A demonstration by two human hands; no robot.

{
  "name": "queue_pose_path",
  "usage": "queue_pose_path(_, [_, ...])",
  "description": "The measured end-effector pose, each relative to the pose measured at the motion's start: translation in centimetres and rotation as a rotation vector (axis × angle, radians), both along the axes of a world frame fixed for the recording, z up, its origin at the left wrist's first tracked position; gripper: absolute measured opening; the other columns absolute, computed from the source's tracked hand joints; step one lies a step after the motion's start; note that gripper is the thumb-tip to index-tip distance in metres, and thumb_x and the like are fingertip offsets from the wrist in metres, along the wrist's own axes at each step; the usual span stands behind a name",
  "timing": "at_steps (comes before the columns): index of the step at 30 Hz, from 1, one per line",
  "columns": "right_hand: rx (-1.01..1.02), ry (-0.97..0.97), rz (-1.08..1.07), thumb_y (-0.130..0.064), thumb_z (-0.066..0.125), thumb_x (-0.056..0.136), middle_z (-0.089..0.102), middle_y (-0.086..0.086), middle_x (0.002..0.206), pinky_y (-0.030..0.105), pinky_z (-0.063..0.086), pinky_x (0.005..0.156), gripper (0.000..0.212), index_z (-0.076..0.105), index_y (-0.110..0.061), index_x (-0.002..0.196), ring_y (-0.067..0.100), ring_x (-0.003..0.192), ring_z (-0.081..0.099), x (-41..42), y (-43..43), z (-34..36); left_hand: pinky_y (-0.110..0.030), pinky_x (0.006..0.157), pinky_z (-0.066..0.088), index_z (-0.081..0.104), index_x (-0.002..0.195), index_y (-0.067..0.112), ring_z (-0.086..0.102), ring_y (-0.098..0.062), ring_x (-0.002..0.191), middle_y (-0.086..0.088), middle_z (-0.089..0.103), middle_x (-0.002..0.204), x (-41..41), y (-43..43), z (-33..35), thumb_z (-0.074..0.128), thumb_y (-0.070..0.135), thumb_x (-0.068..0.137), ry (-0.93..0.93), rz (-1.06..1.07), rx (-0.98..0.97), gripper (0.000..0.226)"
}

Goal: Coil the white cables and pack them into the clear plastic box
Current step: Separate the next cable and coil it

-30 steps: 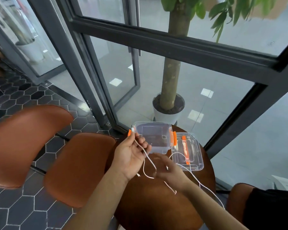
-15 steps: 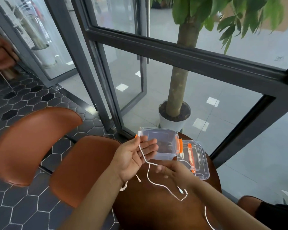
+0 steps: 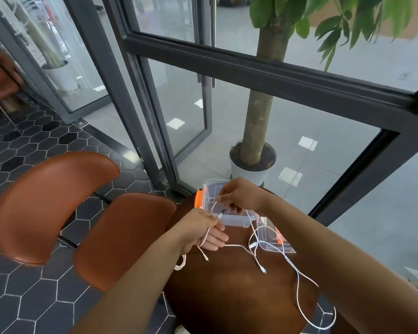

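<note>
Right hand now raised over box, pinching white cable.

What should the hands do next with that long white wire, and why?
Probably bring the right hand back to the left hand to lay another loop. Both pinch the white cable, but most of it trails loose across the round wooden table, none coiled in the clear plastic box.
</note>
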State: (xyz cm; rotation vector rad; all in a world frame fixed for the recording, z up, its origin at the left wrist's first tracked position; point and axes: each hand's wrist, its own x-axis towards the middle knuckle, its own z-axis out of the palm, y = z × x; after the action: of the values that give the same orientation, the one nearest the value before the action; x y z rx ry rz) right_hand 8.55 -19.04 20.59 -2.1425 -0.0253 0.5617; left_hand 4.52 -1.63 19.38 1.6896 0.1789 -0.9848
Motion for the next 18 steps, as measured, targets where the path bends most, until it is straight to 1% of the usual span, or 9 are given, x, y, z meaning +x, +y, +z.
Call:
queue_pose_path(3, [-0.063, -0.102, -0.065, -0.015, 0.062, 0.096, 0.068, 0.006, 0.068, 0.027, 0.057, 0.054, 0.011, 0.071, -0.01, 0.091, 0.016, 0.053, 0.063, -1.2, 1.5, 0.2, -0.04, 0.079, 0.063, 0.06, 0.119, -0.012, 0.073, -0.037, 0.101, -0.029, 0.072, 0.112, -0.5, 0.0, -1.6, 0.043, 0.02, 0.108, 0.045, 0.156, 0.009, 0.037])
queue_pose_path(4, [-0.071, -0.122, -0.087, -0.016, 0.063, 0.096, 0.07, 0.005, 0.069, 0.029, 0.059, 0.053, 0.008, 0.07, -0.013, 0.094, 0.016, 0.053, 0.065, -2.0, 1.9, -0.4, -0.039, 0.079, 0.062, 0.059, 0.12, -0.012, 0.073, -0.037, 0.102, -0.029, 0.071, 0.112, -0.7, 0.1, -2.4, 0.043, 0.019, 0.108, 0.072, 0.248, -0.041, 0.037])
queue_pose_path(6, [-0.068, -0.123, -0.136, -0.018, 0.063, 0.095, 0.072, 0.006, 0.072, 0.037, 0.064, 0.057, 0.007, 0.064, -0.018, 0.088, 0.019, 0.053, 0.069, -4.1, 2.6, -2.0, -0.044, 0.087, 0.059, 0.059, 0.12, -0.011, 0.07, -0.039, 0.105, -0.028, 0.071, 0.113, -1.5, 0.3, -3.9, 0.041, 0.018, 0.108, 0.154, 0.46, -0.216, 0.036])
queue_pose_path(8, [-0.037, -0.083, -0.193, -0.02, 0.064, 0.093, 0.073, 0.008, 0.071, 0.044, 0.064, 0.059, 0.012, 0.062, -0.018, 0.082, 0.025, 0.054, 0.072, -6.1, 2.9, -3.5, -0.051, 0.096, 0.053, 0.06, 0.116, -0.01, 0.068, -0.042, 0.107, -0.027, 0.072, 0.106, -2.4, 0.6, -5.1, 0.042, 0.012, 0.107, 0.23, 0.621, -0.371, 0.031])
queue_pose_path(9, [-0.01, -0.059, -0.22, -0.022, 0.065, 0.093, 0.074, 0.009, 0.07, 0.045, 0.064, 0.059, 0.011, 0.062, -0.016, 0.084, 0.027, 0.056, 0.073, -7.1, 3.1, -4.0, -0.051, 0.094, 0.054, 0.061, 0.113, -0.008, 0.069, -0.041, 0.103, -0.025, 0.073, 0.099, -2.8, 0.7, -5.4, 0.042, 0.009, 0.106, 0.255, 0.673, -0.434, 0.027])
queue_pose_path(11, [0.024, -0.042, -0.256, -0.026, 0.066, 0.093, 0.074, 0.008, 0.07, 0.044, 0.064, 0.058, 0.012, 0.063, -0.016, 0.088, 0.027, 0.058, 0.073, -8.8, 3.6, -4.6, -0.047, 0.082, 0.054, 0.062, 0.107, -0.003, 0.069, -0.034, 0.093, -0.02, 0.074, 0.091, -3.6, 0.8, -5.6, 0.041, 0.008, 0.105, 0.29, 0.723, -0.511, 0.024])
queue_pose_path(12, [0.023, -0.049, -0.263, -0.029, 0.066, 0.093, 0.074, 0.004, 0.069, 0.042, 0.064, 0.057, 0.012, 0.062, -0.018, 0.088, 0.025, 0.057, 0.072, -9.6, 3.9, -4.9, -0.046, 0.08, 0.054, 0.061, 0.107, -0.001, 0.069, -0.033, 0.093, -0.02, 0.075, 0.093, -3.8, 0.8, -5.7, 0.04, 0.008, 0.105, 0.302, 0.74, -0.541, 0.024])
queue_pose_path(16, [0.002, -0.112, -0.22, -0.032, 0.059, 0.098, 0.07, 0.002, 0.066, 0.038, 0.062, 0.059, 0.009, 0.061, -0.026, 0.092, 0.017, 0.052, 0.068, -12.4, 4.2, -6.6, -0.048, 0.101, 0.048, 0.058, 0.112, 0.0, 0.067, -0.04, 0.109, -0.027, 0.071, 0.115, -4.3, 1.2, -5.5, 0.038, 0.007, 0.102, 0.33, 0.819, -0.678, 0.024])
queue_pose_path(18, [0.082, -0.085, -0.17, -0.028, 0.058, 0.1, 0.068, 0.006, 0.065, 0.034, 0.059, 0.058, 0.009, 0.065, -0.027, 0.095, 0.019, 0.052, 0.066, -13.8, 4.0, -7.4, -0.05, 0.1, 0.05, 0.057, 0.108, 0.001, 0.069, -0.041, 0.106, -0.029, 0.071, 0.112, -4.4, 1.4, -5.0, 0.04, 0.008, 0.104, 0.311, 0.846, -0.741, 0.019])
